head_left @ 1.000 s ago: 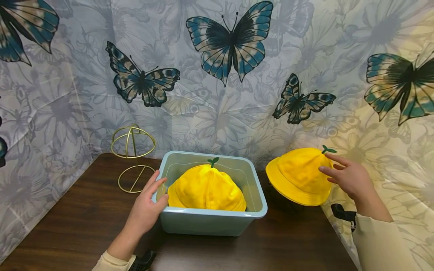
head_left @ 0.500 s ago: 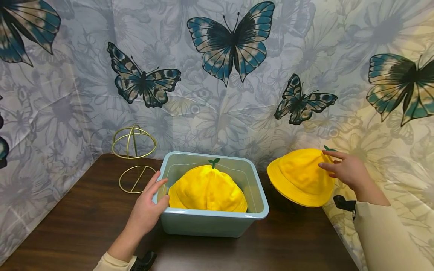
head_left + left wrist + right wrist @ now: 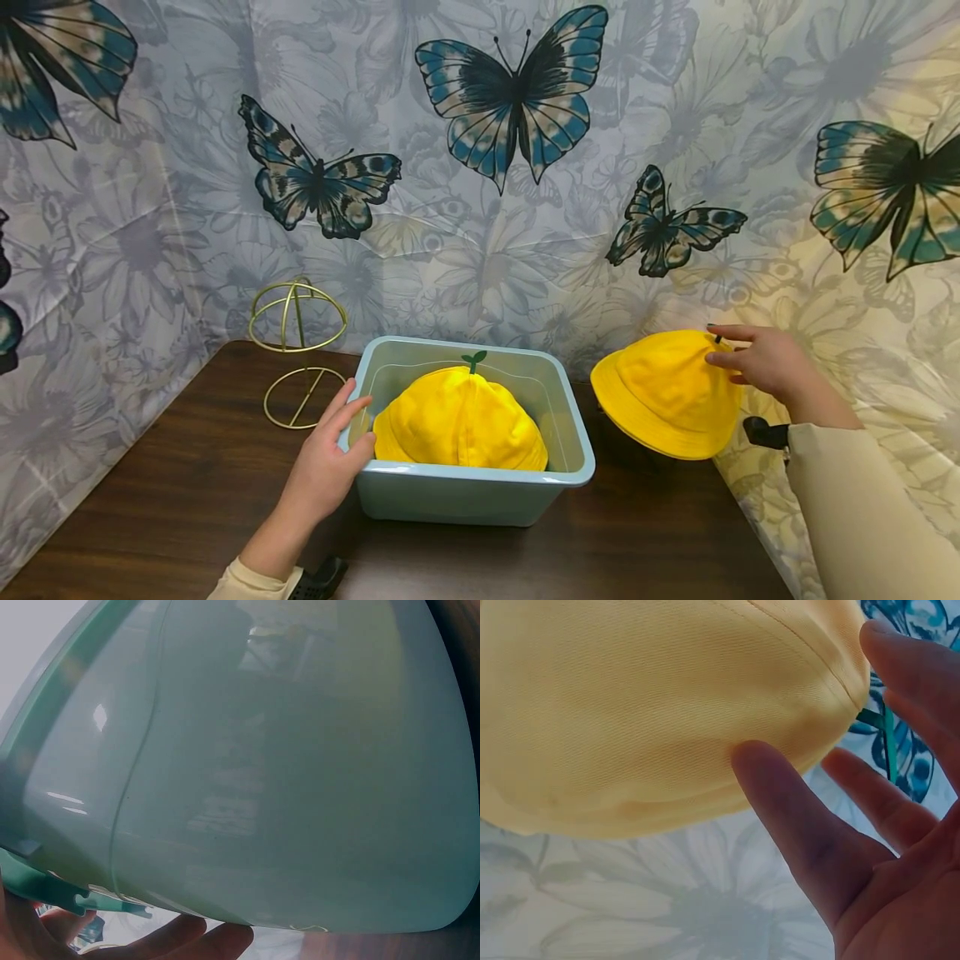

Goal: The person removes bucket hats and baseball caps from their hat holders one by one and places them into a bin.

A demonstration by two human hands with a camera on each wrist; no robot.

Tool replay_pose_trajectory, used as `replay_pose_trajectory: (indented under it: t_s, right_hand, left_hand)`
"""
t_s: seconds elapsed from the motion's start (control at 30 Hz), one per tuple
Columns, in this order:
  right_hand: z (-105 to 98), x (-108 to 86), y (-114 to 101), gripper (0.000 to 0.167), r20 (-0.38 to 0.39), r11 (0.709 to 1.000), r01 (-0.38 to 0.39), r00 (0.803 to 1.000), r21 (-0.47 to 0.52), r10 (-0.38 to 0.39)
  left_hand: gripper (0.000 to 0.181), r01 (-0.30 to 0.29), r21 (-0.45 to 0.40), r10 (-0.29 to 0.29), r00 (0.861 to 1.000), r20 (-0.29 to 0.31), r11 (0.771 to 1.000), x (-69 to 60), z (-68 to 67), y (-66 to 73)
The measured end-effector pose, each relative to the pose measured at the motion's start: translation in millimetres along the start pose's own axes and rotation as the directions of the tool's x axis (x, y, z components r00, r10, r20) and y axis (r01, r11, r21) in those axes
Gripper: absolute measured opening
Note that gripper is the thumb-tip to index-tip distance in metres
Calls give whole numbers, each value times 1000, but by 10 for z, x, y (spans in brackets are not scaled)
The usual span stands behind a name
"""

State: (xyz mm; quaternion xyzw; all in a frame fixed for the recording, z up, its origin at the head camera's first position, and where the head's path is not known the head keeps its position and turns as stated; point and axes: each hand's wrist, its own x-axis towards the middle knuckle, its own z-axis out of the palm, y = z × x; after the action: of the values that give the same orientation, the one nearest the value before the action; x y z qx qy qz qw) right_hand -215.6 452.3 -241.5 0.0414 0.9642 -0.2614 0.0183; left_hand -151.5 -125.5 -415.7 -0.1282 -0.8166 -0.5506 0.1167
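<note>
My left hand (image 3: 324, 454) rests at the left edge of a pale blue-green plastic tub (image 3: 450, 500), fingers extended. In the left wrist view its fingertips (image 3: 229, 941) lie along the tub wall (image 3: 300, 787). A yellow bucket hat (image 3: 459, 421) with a green sprout on top sits inside the tub. At the right, my right hand (image 3: 776, 375) reaches over the crown of a second yellow hat (image 3: 663, 392). Its fingers are spread about the sprout, and the thumb (image 3: 780, 795) touches the cloth in the right wrist view. Whatever holds this hat up is hidden beneath it.
A gold wire stand (image 3: 298, 350) with two rings stands bare behind the tub at the left. The dark wooden table (image 3: 150, 500) ends at the right, below the second hat. A cloth backdrop (image 3: 487, 275) with butterflies hangs close behind.
My right hand has moved a little left and up over the second hat's crown, now covering most of its sprout. My left hand and the tub stay in place.
</note>
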Motion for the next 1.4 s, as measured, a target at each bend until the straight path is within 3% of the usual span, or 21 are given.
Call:
replay_pose_trajectory:
  t_s: [0.23,1.03,1.4]
  right_hand:
    - [-28,77,-32,77,27,996,11,1000,-90,-8]
    - [17,142,-105,54,23,994,36,999,-104,-34]
    - [41,162,-91,45,-21,972,52,998,-231,-58]
  left_hand:
    - [46,-2,3,2,1000,-4,1000,4,3,-3]
    - [45,-2,11,2,1000,-6,1000,1,5,-7]
    - [46,-3,18,3,1000,-13,1000,2,4,-11]
